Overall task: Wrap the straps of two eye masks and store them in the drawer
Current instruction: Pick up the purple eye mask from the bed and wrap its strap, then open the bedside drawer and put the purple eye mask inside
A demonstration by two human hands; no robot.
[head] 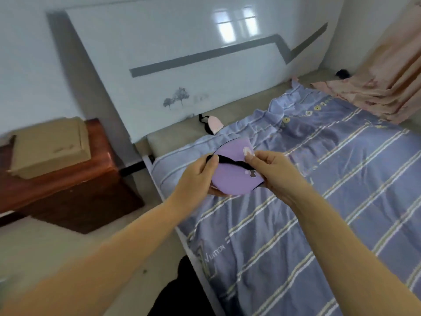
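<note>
A folded purple eye mask [232, 176] is held above the bed's near left corner. My left hand [198, 176] grips its left edge and pins the black strap [230, 161] with the thumb. My right hand [271, 172] pinches the mask's right side, with the strap running across the front between both hands. A second, pink eye mask [214, 124] with a black strap lies at the head of the bed, by the headboard. The wooden nightstand [75, 185] stands to the left of the bed; I cannot see a drawer front clearly.
A cardboard box [49, 148] sits on top of the nightstand. The bed carries a blue striped sheet [319, 201]. Peach fabric [376, 92] is piled at the far right corner. A white glossy headboard [173, 65] stands behind the bed.
</note>
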